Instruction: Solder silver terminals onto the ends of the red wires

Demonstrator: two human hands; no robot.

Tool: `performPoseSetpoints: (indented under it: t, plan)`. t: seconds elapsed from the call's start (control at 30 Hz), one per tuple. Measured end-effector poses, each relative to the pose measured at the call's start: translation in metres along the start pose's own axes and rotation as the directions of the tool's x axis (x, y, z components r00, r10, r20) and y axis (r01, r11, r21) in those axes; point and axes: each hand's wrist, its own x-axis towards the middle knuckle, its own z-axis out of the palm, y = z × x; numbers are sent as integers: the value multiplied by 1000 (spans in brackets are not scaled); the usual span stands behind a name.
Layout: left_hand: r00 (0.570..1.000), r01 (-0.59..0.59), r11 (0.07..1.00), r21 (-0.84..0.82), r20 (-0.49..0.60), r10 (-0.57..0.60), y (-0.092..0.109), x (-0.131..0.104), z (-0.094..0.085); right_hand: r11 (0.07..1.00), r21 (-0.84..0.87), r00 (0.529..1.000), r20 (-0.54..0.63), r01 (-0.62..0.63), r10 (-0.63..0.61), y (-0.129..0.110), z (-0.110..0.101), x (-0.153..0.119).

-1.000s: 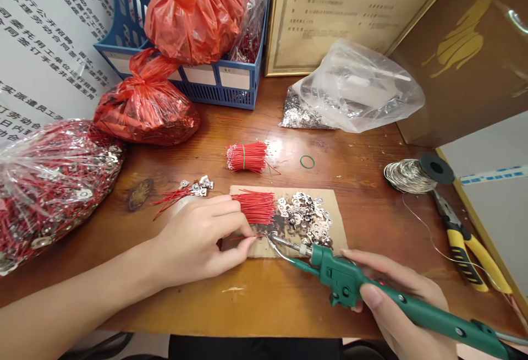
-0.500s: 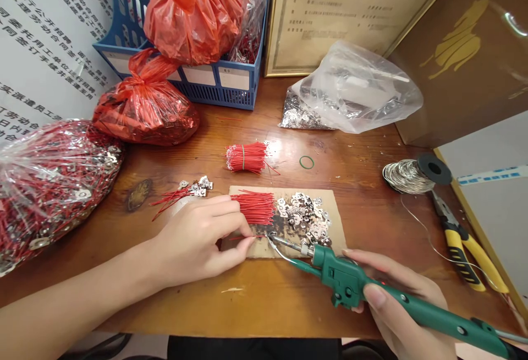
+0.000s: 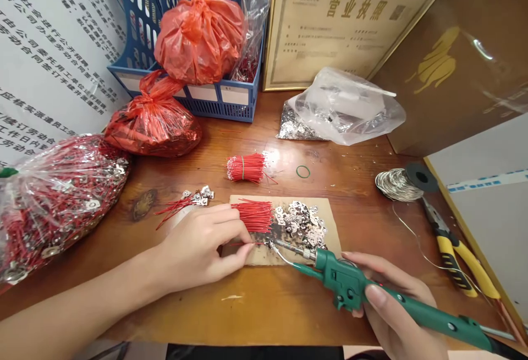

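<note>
Between thumb and forefinger my left hand (image 3: 214, 244) pinches a thin red wire (image 3: 259, 243), its free end pointing right. My right hand (image 3: 396, 299) is wrapped round a green soldering iron (image 3: 346, 280) with a solder feed tube. The iron's tip meets the wire's end over a cardboard piece (image 3: 336, 233); whether a metal tab sits under the tip is too small to tell. Cut red wires (image 3: 256, 216) lie in a row on the cardboard, left of a heap of small metal tabs (image 3: 303, 222). Wires with tabs attached (image 3: 190, 199) lie beyond my left hand.
A banded red wire bundle (image 3: 246, 167) and a green rubber band (image 3: 303, 172) lie behind the cardboard. Filled bags (image 3: 61, 200) stand at left, a clear bag (image 3: 346, 107) at the back. At right are a solder spool (image 3: 398, 184) and yellow-handled pliers (image 3: 457, 261).
The camera view has tilted up a little and shifted. Both hands stay nearly in place, with the iron's tip still at the wire's end.
</note>
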Motion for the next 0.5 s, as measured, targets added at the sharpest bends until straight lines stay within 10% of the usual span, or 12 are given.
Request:
performPoseSetpoints:
  t: [0.5]
  plan:
    - [999,-47,998,-49,-26,46,-2,2,0,988,143,998,30,53,-58,-4,10,10]
